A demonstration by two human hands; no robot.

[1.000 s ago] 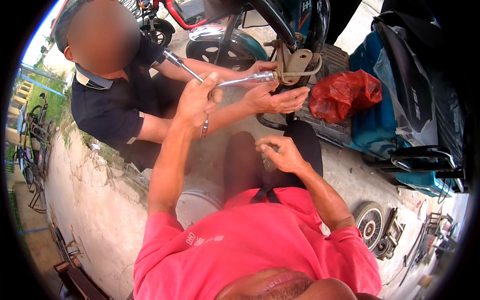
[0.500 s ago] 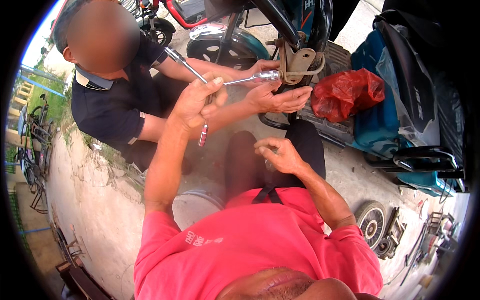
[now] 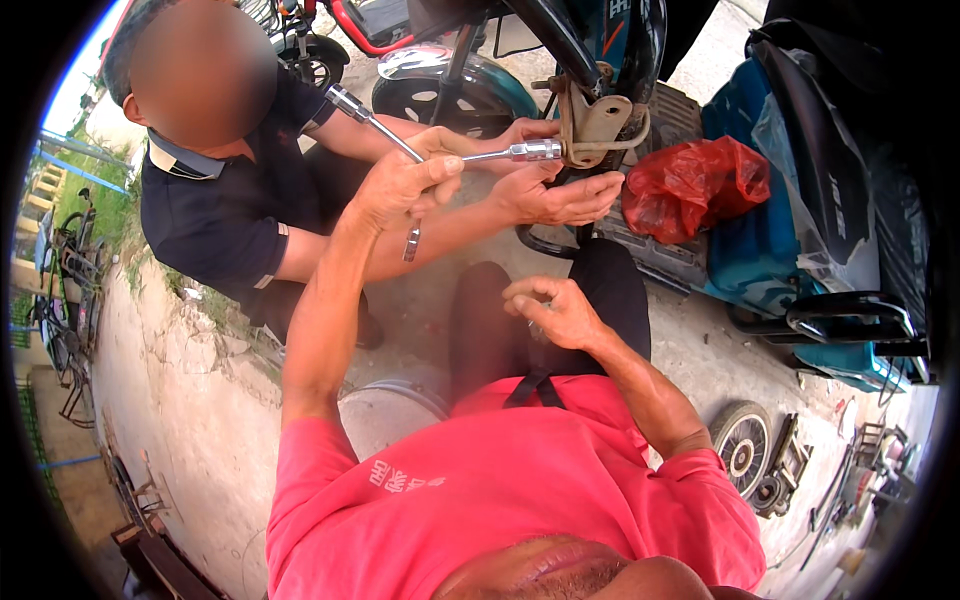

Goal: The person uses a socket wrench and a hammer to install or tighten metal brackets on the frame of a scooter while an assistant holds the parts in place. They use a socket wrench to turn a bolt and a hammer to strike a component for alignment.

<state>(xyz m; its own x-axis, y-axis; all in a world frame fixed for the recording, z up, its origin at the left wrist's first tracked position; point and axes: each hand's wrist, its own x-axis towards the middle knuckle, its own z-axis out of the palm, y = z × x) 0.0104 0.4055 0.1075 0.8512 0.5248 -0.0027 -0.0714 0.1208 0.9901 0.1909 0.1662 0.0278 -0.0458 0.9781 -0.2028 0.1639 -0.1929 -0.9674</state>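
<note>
My left hand (image 3: 405, 185) is closed round the middle of a chrome cross-shaped socket wrench (image 3: 491, 157); its socket at the right end meets a metal bracket (image 3: 600, 122) on a dark scooter frame (image 3: 630, 50). My right hand (image 3: 555, 310) hangs over my thighs, fingers curled; whatever they may hold is hidden. A co-worker in a dark shirt (image 3: 205, 205) crouches at the left, one hand (image 3: 560, 200) cupped just below the bracket, the other (image 3: 525, 130) behind it.
A crumpled red plastic bag (image 3: 695, 185) lies on the scooter's footboard beside teal bodywork (image 3: 740, 270). A loose wheel (image 3: 740, 450) and metal parts (image 3: 785, 465) lie on the concrete ground at lower right. A pale bucket (image 3: 390, 400) is beside my legs; bicycles (image 3: 65, 310) stand at far left.
My left hand and the wrench's lower socket dipped slightly, then rose again in the last half second. My right hand shifted slightly left. The co-worker's lower hand moved slightly right.
</note>
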